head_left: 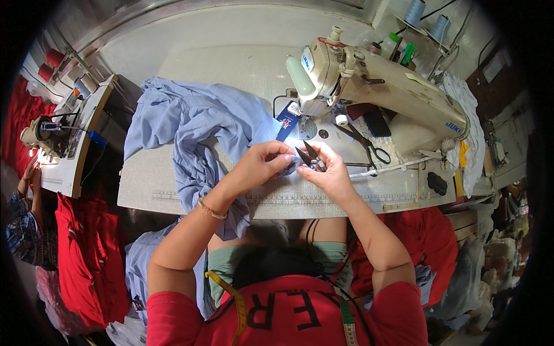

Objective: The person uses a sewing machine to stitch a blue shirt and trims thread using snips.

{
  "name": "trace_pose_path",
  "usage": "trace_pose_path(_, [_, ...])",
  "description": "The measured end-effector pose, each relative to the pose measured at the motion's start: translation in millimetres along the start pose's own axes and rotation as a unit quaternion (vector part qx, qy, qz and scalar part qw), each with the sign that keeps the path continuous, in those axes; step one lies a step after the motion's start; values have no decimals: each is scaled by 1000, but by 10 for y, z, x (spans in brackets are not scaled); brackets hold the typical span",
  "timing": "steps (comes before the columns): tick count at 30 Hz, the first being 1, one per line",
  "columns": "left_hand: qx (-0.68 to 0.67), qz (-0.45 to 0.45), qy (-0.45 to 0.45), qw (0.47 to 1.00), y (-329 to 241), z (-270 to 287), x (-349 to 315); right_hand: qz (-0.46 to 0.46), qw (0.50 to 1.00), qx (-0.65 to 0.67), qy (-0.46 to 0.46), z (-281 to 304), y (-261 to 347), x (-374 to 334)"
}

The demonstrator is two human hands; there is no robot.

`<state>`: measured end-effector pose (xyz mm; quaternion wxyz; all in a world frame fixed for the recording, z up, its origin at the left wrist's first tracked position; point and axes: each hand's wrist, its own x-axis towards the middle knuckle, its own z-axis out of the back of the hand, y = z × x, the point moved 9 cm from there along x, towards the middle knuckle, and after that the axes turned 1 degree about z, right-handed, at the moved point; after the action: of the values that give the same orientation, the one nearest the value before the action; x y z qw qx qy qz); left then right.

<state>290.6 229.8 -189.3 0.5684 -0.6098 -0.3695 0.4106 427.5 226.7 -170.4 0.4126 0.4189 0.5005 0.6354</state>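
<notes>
Head view shows a pair of small thread snips (307,153) pinched in the right hand (329,173), blades spread and pointing up toward the sewing machine (369,81), just in front of its needle area. The left hand (261,163) is clenched on a fold of the blue cloth (196,127), fingertips meeting the right hand's at the snips. That cloth lies bunched on the table (144,184) left of the sewing machine, with one length trailing off the near edge past the left forearm, which wears a thin bracelet (211,211). Black-handled scissors (365,142) lie at the foot of the sewing machine, just right of the hands, near a small white roll (341,120). Thread cones (426,17) stand behind the sewing machine. A yellow measuring tape (234,300) hangs over the person's red shirt. Far left of the sewing machine, a second machine (55,135) sits with another person's hand (29,170) beside it, red fabric (86,254) heaped below.
</notes>
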Motion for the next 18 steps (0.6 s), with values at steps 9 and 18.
trace_pose_path(9, [119, -114, -188, 968, -215, 22, -463, 329, 895, -290, -83, -52, 546, -216])
trace_pose_path(18, [-251, 127, -51, 958, 379, -296, -292, 404, 824, -392, -64, -172, 586, -448])
